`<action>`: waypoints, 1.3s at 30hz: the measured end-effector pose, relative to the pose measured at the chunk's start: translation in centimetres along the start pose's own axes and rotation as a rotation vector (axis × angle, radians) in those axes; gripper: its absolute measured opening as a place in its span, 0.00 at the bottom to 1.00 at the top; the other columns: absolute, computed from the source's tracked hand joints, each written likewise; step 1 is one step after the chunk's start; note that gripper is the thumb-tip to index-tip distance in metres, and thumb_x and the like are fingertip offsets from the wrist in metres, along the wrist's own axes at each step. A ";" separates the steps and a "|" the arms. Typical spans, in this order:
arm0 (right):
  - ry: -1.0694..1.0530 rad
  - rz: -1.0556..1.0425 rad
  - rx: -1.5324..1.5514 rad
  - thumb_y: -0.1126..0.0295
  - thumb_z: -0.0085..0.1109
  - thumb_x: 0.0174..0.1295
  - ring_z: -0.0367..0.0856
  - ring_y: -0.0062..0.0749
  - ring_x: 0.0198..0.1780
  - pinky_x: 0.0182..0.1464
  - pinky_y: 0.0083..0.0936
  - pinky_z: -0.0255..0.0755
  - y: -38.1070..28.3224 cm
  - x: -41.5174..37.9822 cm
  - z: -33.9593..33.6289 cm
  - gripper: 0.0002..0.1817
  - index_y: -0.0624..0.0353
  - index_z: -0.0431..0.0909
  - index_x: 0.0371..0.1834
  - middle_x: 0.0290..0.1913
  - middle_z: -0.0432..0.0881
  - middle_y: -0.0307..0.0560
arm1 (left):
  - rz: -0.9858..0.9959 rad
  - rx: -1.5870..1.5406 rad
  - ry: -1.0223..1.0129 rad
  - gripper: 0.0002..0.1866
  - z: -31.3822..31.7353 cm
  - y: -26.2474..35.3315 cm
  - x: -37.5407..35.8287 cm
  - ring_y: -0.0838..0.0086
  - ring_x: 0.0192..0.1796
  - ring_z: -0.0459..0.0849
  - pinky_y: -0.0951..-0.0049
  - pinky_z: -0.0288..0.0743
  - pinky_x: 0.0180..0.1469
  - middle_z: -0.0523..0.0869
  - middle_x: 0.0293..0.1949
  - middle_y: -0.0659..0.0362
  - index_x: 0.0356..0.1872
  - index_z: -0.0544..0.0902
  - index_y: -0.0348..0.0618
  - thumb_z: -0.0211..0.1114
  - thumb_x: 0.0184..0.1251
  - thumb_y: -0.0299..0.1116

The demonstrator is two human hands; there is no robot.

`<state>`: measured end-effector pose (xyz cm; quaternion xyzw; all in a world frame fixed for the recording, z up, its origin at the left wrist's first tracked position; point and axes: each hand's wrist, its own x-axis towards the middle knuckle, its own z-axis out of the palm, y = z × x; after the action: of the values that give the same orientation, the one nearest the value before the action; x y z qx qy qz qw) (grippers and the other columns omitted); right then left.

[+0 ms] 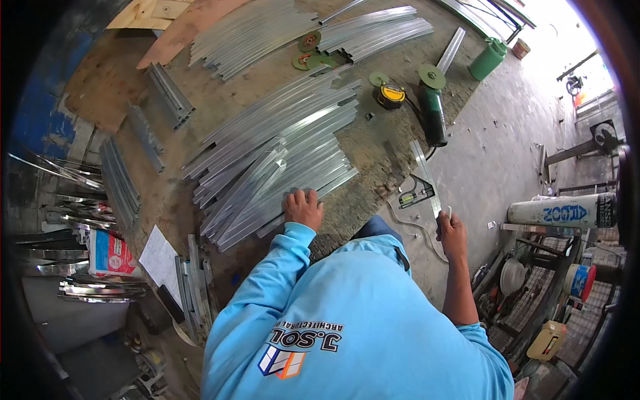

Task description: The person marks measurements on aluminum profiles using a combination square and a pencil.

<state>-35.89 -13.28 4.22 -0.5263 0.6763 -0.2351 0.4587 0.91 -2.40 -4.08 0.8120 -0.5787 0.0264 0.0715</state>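
Note:
My left hand (304, 209) rests with bent fingers on the near ends of a pile of shiny metal channels (293, 157) on the worn table. What its fingers grip, if anything, is hidden. My right hand (451, 233) is off the table's edge to the right, its fingers wrapped round the lower end of a combination square (427, 175). The square's blade points up and away, and its head with a green vial sits midway along it. Beyond the square lie a green angle grinder (433, 113) and a yellow tape measure (391, 95).
More channels (380, 33) and cutting discs (309, 41) lie at the table's far side. A green jug (489, 59) stands at the far right corner. Paper (160, 263) lies at the left. An ARGON cylinder (563, 211) and a cluttered rack are on the right.

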 end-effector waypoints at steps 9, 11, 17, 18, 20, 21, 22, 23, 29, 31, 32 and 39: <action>-0.130 0.050 -0.013 0.55 0.57 0.73 0.70 0.17 0.22 0.25 0.23 0.65 3.2 0.3 1.5 0.18 0.58 0.77 0.32 0.21 0.73 0.33 | 0.349 -0.267 -0.049 0.21 1.6 2.5 -1.3 0.52 0.46 0.74 0.49 0.70 0.48 0.73 0.42 0.52 0.49 0.77 0.47 0.75 0.57 0.39; -0.134 0.076 -0.001 0.55 0.57 0.73 0.72 0.19 0.23 0.26 0.25 0.67 3.9 0.0 2.4 0.18 0.59 0.78 0.34 0.22 0.75 0.36 | 0.383 -0.295 -0.120 0.21 1.6 3.7 -0.7 0.51 0.46 0.75 0.49 0.71 0.49 0.74 0.43 0.51 0.49 0.78 0.47 0.75 0.57 0.38; -0.145 -0.055 -0.085 0.60 0.56 0.67 0.83 0.56 0.35 0.41 0.44 0.75 3.9 2.2 7.5 0.15 0.63 0.79 0.41 0.31 0.83 0.63 | 0.489 -0.474 -0.030 0.38 1.3 6.7 1.8 0.50 0.46 0.76 0.49 0.72 0.49 0.76 0.42 0.50 0.69 0.68 0.50 0.75 0.58 0.43; -0.168 -0.067 -0.038 0.61 0.56 0.66 0.82 0.60 0.39 0.43 0.46 0.75 4.0 2.9 8.8 0.15 0.63 0.79 0.41 0.34 0.83 0.65 | 0.491 -0.505 -0.014 0.46 1.7 7.3 2.2 0.49 0.47 0.75 0.50 0.72 0.50 0.75 0.45 0.47 0.76 0.61 0.51 0.75 0.58 0.46; -0.181 -0.072 0.021 0.61 0.55 0.66 0.82 0.64 0.42 0.46 0.48 0.74 3.7 4.0 10.6 0.14 0.63 0.79 0.42 0.36 0.83 0.67 | 0.421 -0.508 -0.049 0.46 2.5 8.5 2.8 0.49 0.48 0.75 0.50 0.73 0.50 0.73 0.47 0.45 0.75 0.62 0.51 0.76 0.57 0.47; -0.199 -0.091 0.009 0.61 0.55 0.66 0.82 0.64 0.43 0.46 0.49 0.74 3.4 4.4 11.3 0.14 0.63 0.80 0.42 0.36 0.83 0.66 | 0.329 -0.515 -0.067 0.46 3.1 8.8 3.0 0.49 0.50 0.75 0.51 0.73 0.51 0.72 0.50 0.43 0.75 0.62 0.51 0.77 0.57 0.47; -0.220 -0.110 -0.006 0.61 0.55 0.66 0.82 0.64 0.43 0.46 0.50 0.74 3.3 4.7 11.8 0.14 0.62 0.80 0.42 0.37 0.83 0.66 | 0.271 -0.543 -0.055 0.46 3.7 9.1 3.2 0.49 0.51 0.74 0.49 0.72 0.52 0.69 0.55 0.41 0.74 0.65 0.52 0.78 0.55 0.49; -0.219 -0.098 -0.001 0.61 0.55 0.66 0.82 0.64 0.43 0.46 0.50 0.74 3.4 4.9 11.9 0.14 0.62 0.80 0.42 0.37 0.83 0.66 | 0.275 -0.541 -0.068 0.46 4.3 9.1 3.1 0.49 0.51 0.74 0.49 0.72 0.52 0.69 0.55 0.41 0.74 0.65 0.52 0.78 0.55 0.49; -0.373 -0.143 -0.074 0.61 0.55 0.67 0.83 0.62 0.42 0.45 0.48 0.75 3.2 4.5 10.9 0.14 0.61 0.81 0.45 0.37 0.84 0.65 | 0.412 -0.353 0.073 0.40 4.7 8.7 3.4 0.49 0.51 0.76 0.47 0.72 0.52 0.73 0.51 0.45 0.69 0.73 0.58 0.78 0.53 0.49; -0.362 -0.158 -0.044 0.62 0.55 0.67 0.84 0.58 0.39 0.43 0.45 0.76 3.2 4.3 10.7 0.14 0.61 0.82 0.45 0.36 0.84 0.63 | 0.428 -0.339 0.034 0.38 4.6 8.8 3.4 0.49 0.49 0.77 0.48 0.72 0.51 0.75 0.49 0.48 0.68 0.75 0.64 0.78 0.53 0.48; -0.370 -0.156 -0.050 0.62 0.55 0.67 0.84 0.58 0.39 0.43 0.45 0.76 3.3 4.3 10.8 0.14 0.61 0.82 0.45 0.36 0.84 0.63 | 0.457 -0.332 0.029 0.38 4.6 8.8 3.5 0.49 0.49 0.77 0.48 0.72 0.50 0.75 0.50 0.47 0.70 0.73 0.67 0.77 0.55 0.47; -0.307 -0.043 0.037 0.58 0.57 0.70 0.83 0.52 0.36 0.41 0.42 0.75 4.0 3.7 10.6 0.16 0.62 0.82 0.39 0.33 0.83 0.59 | 0.519 -0.236 -0.100 0.40 4.4 8.7 3.6 0.50 0.52 0.75 0.47 0.70 0.51 0.72 0.57 0.47 0.76 0.64 0.75 0.71 0.63 0.42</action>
<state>-28.78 -13.65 -5.33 -0.5617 0.5823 -0.1740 0.5614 -6.28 -9.22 -7.19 0.6230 -0.7691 -0.0639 0.1276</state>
